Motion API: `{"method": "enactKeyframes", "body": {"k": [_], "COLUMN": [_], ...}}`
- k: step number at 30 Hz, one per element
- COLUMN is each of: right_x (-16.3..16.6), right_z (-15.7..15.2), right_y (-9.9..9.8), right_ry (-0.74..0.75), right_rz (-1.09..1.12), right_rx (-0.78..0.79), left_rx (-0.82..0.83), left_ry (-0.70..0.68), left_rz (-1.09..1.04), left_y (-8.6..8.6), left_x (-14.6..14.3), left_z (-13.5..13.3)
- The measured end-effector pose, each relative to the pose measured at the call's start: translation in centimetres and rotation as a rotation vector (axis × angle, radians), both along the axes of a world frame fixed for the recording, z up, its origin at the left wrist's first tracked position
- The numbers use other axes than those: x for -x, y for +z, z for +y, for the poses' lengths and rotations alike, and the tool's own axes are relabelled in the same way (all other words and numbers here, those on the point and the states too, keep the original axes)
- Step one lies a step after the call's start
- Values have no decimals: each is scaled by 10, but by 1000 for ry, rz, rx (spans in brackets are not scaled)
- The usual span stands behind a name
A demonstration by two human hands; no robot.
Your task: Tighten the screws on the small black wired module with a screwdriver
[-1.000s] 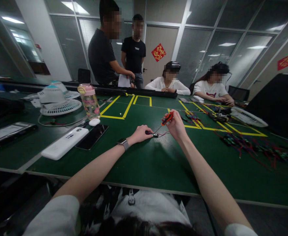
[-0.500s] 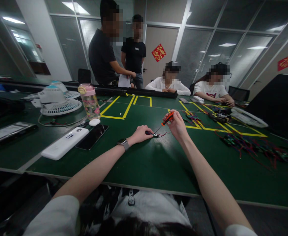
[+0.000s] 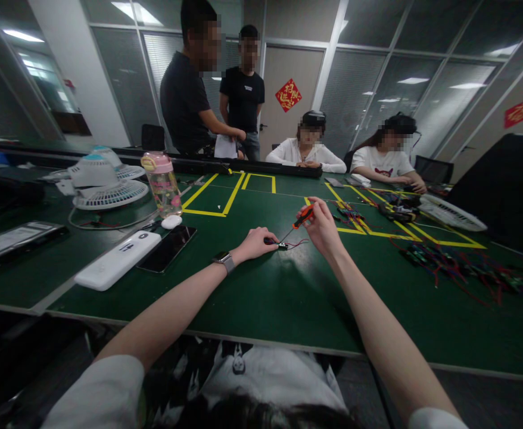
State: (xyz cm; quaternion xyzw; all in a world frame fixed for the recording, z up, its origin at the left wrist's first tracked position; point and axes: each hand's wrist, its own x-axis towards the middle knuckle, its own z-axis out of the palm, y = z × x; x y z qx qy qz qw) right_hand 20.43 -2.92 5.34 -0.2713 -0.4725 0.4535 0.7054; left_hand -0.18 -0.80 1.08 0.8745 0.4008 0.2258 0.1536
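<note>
Orange-and-black, a slim-shafted screwdriver [image 3: 304,217] is grasped in a worker's right hand [image 3: 323,227], its tip angled toward eight o'clock at a small black red-wired component [image 3: 283,245]. From nine o'clock, the left hand [image 3: 255,242] pinches that component at the green tabletop [image 3: 243,304], apparently to steady it.

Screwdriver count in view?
1: orange-and-black screwdriver, in the right hand, shaft slanting down toward the left hand. Others may be hidden by tangled red wires.
</note>
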Motion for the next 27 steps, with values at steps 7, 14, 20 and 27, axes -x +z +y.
{"method": "enactKeyframes", "body": {"k": [7,14,20,27], "right_x": [-1,-5,-5,-6], "right_z": [2,3,1,2], "right_y": [-2,-5,-3,-3], "right_ry": [-10,-75,-35,21], "right_rz": [13,9,-1,38], "right_rx": [-5,-3,14,16], "left_rx": [3,9,-10,8], "left_ry": [-14,-11,0,1], "left_rz": [-25,-16,0,7], "left_y": [-3,-2,1,4], "left_x": [1,1,0,0], "left_z": [2,2,0,-2]}}
